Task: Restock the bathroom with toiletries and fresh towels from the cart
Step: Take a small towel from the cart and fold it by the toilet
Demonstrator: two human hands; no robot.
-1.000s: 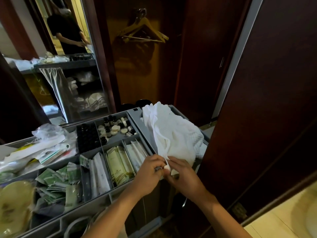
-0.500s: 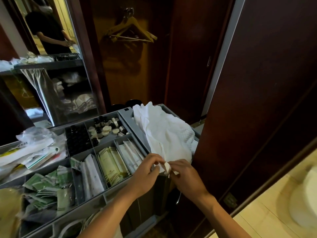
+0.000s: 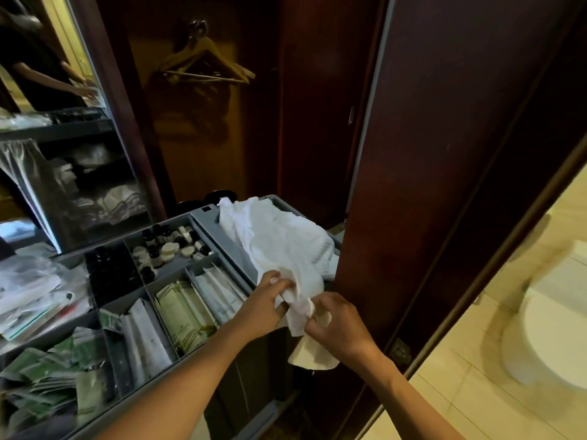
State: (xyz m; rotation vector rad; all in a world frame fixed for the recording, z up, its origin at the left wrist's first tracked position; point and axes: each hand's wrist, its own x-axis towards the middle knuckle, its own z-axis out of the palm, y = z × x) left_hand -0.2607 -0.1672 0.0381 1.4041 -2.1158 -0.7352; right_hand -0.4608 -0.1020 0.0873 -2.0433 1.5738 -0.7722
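White towel point(image 3: 279, 242): heaped in the cart point(image 3: 206, 214) end compartment, near edge hanging over the rim. Left hand point(image 3: 266, 300) and right hand point(image 3: 336, 322): each grip pinching that edge. Advice: gather more cloth, lift clear before turning toward the bathroom.

The picture is dim and a bit blurry. Bright light comes from the bathroom floor point(image 3: 495, 369) on the right. Straight edges bend near the sides.
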